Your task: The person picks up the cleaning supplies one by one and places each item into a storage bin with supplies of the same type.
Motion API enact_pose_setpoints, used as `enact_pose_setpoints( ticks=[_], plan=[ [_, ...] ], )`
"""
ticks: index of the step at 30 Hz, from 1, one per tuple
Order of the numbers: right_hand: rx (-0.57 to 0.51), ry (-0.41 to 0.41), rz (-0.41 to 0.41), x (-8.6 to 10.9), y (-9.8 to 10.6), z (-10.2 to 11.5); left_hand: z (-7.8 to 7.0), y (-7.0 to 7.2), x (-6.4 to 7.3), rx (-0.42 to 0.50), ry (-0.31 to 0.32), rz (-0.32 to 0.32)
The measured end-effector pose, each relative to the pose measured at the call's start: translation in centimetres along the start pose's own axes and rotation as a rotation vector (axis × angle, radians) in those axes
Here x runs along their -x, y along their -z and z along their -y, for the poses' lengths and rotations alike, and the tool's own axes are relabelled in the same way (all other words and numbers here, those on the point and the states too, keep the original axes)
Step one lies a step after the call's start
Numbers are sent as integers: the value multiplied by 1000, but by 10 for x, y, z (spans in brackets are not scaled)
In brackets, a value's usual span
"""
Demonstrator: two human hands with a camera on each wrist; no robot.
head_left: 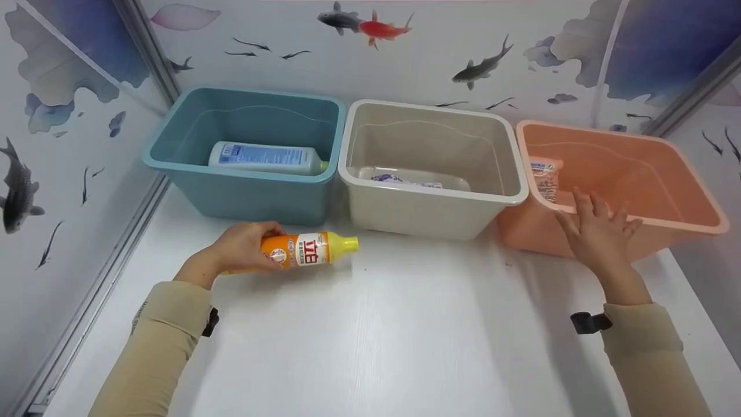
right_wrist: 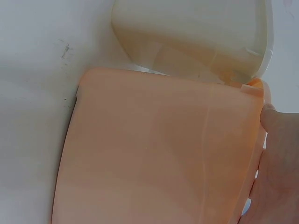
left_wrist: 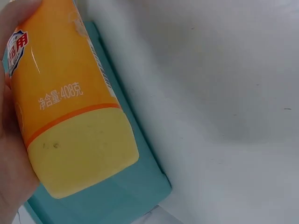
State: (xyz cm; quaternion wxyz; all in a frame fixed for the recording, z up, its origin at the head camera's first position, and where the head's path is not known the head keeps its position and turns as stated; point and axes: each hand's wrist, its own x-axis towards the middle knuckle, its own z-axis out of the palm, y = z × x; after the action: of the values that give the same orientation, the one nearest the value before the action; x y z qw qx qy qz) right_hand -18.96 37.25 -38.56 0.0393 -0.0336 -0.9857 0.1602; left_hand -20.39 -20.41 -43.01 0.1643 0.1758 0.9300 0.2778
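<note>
My left hand point(head_left: 243, 248) grips an orange detergent bottle point(head_left: 311, 249) with a yellow cap, held on its side with the cap to the right. In the left wrist view the base end of the bottle point(left_wrist: 70, 93) faces the camera, and the blue-green bin point(left_wrist: 126, 196) lies behind it. My right hand point(head_left: 605, 240) rests on the front rim of the peach bin point(head_left: 689, 226), fingers spread and fairly straight. In the right wrist view the thumb of this hand point(right_wrist: 285, 154) touches the rim of the bin point(right_wrist: 154, 140).
Three bins stand in a row along the back wall. A white bottle point(head_left: 263, 157) lies in the blue-green bin point(head_left: 260, 194). The beige bin point(head_left: 428, 217) holds a purple-and-white packet point(head_left: 389, 178). A pink packet point(head_left: 545, 179) is inside the peach bin. White tabletop point(head_left: 370, 336) extends in front.
</note>
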Motion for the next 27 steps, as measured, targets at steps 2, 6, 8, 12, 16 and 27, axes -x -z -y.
enact_pose_setpoints(
  ticks=[2, 6, 8, 12, 16, 27],
  plan=[
    [2, -1, 0, 0, 0, 0, -4, 5, 1, -9, -7, 3],
    [5, -7, 4, 0, -1, -1, -12, 13, 3, -13, -20, 11],
    [6, -7, 5, 0, -1, -1, -15, 17, 4, -16, -24, 10],
    [6, -5, 6, 0, -1, -1, -20, 25, 7, -24, -37, 0],
    [6, -3, 5, 0, -1, 0, -26, 35, 11, -33, -57, -23],
    [11, 13, -10, -1, -1, -2, -40, 64, 21, -47, -73, -60]
  ],
)
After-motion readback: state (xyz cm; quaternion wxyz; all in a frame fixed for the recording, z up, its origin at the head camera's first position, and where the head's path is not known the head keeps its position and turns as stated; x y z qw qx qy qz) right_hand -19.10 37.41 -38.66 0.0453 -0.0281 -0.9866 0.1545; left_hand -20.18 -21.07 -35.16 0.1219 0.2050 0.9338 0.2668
